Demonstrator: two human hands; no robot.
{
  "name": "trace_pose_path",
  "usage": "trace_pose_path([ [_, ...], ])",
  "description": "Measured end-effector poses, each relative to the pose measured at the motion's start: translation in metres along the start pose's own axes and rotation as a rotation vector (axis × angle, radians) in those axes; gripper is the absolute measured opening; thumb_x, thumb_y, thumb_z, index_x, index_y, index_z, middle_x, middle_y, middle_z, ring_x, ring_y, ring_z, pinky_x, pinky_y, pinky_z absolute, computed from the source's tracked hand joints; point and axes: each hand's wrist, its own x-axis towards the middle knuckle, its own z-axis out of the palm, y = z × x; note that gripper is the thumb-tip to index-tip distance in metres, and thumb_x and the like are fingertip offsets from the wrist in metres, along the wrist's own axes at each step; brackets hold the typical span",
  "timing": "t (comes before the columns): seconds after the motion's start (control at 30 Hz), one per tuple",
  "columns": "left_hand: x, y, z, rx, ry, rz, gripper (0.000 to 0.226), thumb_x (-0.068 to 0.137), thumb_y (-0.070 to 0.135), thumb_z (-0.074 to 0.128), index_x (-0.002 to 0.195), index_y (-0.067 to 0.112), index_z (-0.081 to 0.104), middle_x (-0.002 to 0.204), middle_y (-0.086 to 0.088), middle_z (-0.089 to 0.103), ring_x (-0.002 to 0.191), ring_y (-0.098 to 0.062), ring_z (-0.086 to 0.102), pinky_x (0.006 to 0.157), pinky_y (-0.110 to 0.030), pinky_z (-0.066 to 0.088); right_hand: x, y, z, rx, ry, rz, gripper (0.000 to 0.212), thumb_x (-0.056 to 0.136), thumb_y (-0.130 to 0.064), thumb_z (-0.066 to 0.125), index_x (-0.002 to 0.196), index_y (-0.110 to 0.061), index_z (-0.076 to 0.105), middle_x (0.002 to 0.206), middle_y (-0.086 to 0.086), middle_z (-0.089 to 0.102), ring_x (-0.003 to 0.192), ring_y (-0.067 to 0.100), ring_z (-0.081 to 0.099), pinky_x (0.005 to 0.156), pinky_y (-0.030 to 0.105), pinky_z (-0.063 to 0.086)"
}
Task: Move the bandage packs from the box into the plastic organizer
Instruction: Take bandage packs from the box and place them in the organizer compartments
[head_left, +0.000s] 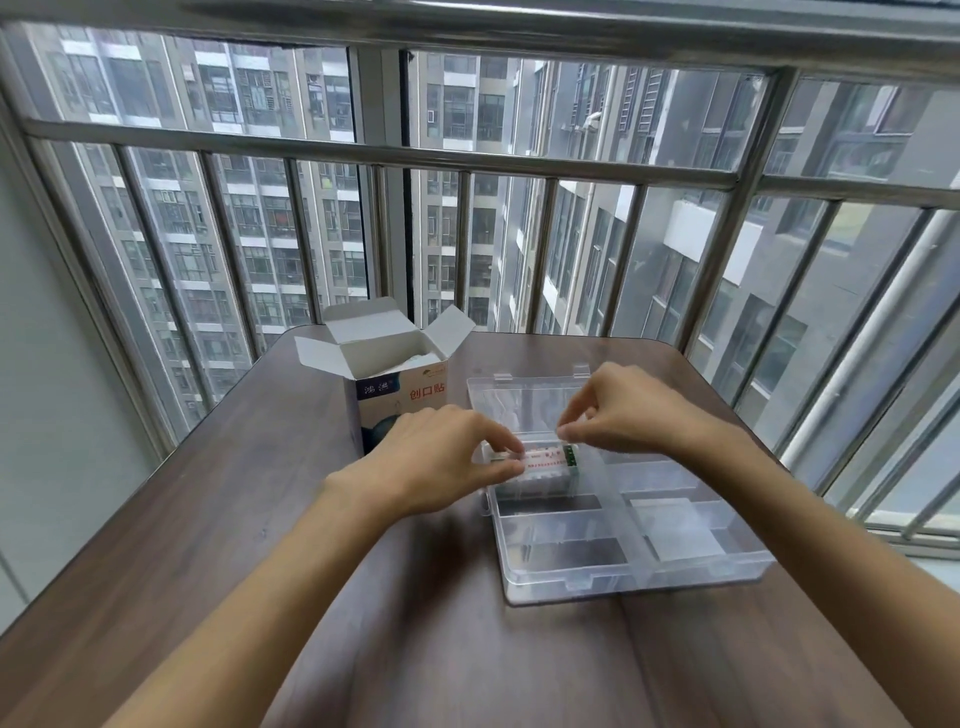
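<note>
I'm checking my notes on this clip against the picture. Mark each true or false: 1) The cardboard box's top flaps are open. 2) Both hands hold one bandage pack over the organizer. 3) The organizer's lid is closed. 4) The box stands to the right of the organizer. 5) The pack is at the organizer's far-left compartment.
1) True: the cardboard box stands with its flaps open.
2) True: the left hand and right hand each pinch an end of the bandage pack.
3) False: the organizer is open, its lid laid back flat on the table.
4) False: the box stands left of the organizer.
5) True: the pack is at the far-left compartment.
</note>
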Motion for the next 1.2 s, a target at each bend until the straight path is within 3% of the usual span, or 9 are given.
trace_pose_path([
  [0.07, -0.001, 0.000, 0.000, 0.002, -0.032, -0.001, 0.039, 0.086, 0.064, 0.051, 0.120, 0.047, 0.059, 0.127, 0.016, 0.060, 0.115, -0.014, 0.056, 0.085, -0.031, 0.045, 0.007, -0.001, -0.004, -0.097, -0.029, 0.102, 0.018, 0.082, -0.034, 0.069, 0.091, -0.019, 0.073, 0.093, -0.003, 0.071, 0.082, 0.015, 0.064, 0.077, 0.036, 0.056],
  [0.13, 0.000, 0.001, -0.001, 0.002, -0.040, -0.005, 0.039, 0.087, 0.064, 0.050, 0.121, 0.047, 0.058, 0.127, 0.016, 0.060, 0.116, -0.015, 0.056, 0.086, -0.031, 0.045, 0.010, -0.005, -0.005, -0.187, -0.117, 0.148, 0.020, 0.081, -0.035, 0.069, 0.082, -0.015, 0.072, 0.084, -0.003, 0.069, 0.076, 0.015, 0.064, 0.077, 0.035, 0.055],
  [0.23, 0.000, 0.002, 0.000, -0.003, -0.036, -0.019, 0.036, 0.089, 0.060, 0.050, 0.120, 0.045, 0.059, 0.126, 0.017, 0.060, 0.115, -0.016, 0.056, 0.085, -0.031, 0.043, 0.011, -0.013, 0.000, -0.268, -0.246, 0.152, 0.025, 0.085, -0.029, 0.066, 0.065, -0.015, 0.058, 0.064, -0.005, 0.058, 0.058, 0.007, 0.055, 0.060, 0.023, 0.049],
  [0.33, -0.001, 0.005, 0.000, 0.020, -0.037, -0.018, 0.035, 0.091, 0.058, 0.048, 0.122, 0.043, 0.058, 0.127, 0.016, 0.060, 0.115, -0.017, 0.056, 0.086, -0.031, 0.042, 0.014, -0.016, 0.001, -0.253, -0.309, 0.173, 0.030, 0.089, -0.026, 0.063, 0.063, -0.015, 0.051, 0.062, -0.004, 0.053, 0.054, 0.007, 0.049, 0.049, 0.018, 0.039],
  [0.5, 0.000, 0.005, 0.000, 0.062, -0.035, -0.015, 0.037, 0.094, 0.057, 0.043, 0.126, 0.043, 0.054, 0.128, 0.014, 0.060, 0.116, -0.019, 0.056, 0.086, -0.033, 0.043, 0.015, -0.020, -0.005, -0.247, -0.405, 0.206, 0.029, 0.092, -0.028, 0.057, 0.068, -0.013, 0.055, 0.066, -0.001, 0.049, 0.056, 0.010, 0.042, 0.049, 0.019, 0.035],
  [0.67, 0.000, 0.005, 0.001, 0.094, -0.032, -0.004, 0.037, 0.094, 0.056, 0.042, 0.126, 0.042, 0.054, 0.126, 0.013, 0.061, 0.114, -0.019, 0.057, 0.082, -0.031, 0.042, 0.020, -0.027, -0.008, -0.242, -0.519, 0.247, 0.021, 0.096, -0.026, 0.049, 0.087, -0.010, 0.060, 0.068, 0.000, 0.041, 0.055, 0.012, 0.033, 0.051, 0.020, 0.031],
  [0.8, 0.002, 0.003, 0.002, 0.075, -0.048, -0.003, 0.037, 0.094, 0.056, 0.042, 0.128, 0.042, 0.047, 0.127, 0.015, 0.060, 0.114, -0.020, 0.057, 0.084, -0.032, 0.043, 0.020, -0.012, -0.002, -0.132, -0.388, 0.244, 0.028, 0.089, -0.029, 0.060, 0.065, -0.014, 0.058, 0.066, 0.000, 0.047, 0.056, 0.013, 0.040, 0.052, 0.023, 0.036],
  [0.93, 0.002, 0.003, 0.002, 0.068, -0.053, -0.014, 0.030, 0.094, 0.055, 0.044, 0.118, 0.037, 0.047, 0.127, 0.014, 0.060, 0.112, -0.022, 0.057, 0.083, -0.034, 0.043, 0.015, -0.001, 0.002, -0.033, -0.251, 0.224, 0.032, 0.082, -0.032, 0.070, 0.060, -0.014, 0.057, 0.062, -0.001, 0.051, 0.056, 0.012, 0.045, 0.049, 0.021, 0.038],
  [1.2, 0.002, 0.001, 0.002, 0.047, -0.050, -0.016, 0.029, 0.093, 0.056, 0.045, 0.115, 0.039, 0.055, 0.126, 0.015, 0.060, 0.112, -0.018, 0.057, 0.080, -0.032, 0.040, 0.019, 0.005, 0.001, -0.132, -0.059, 0.081, 0.028, 0.066, -0.046, 0.080, 0.081, -0.023, 0.076, 0.079, -0.009, 0.069, 0.068, 0.009, 0.059, 0.054, 0.025, 0.044],
])
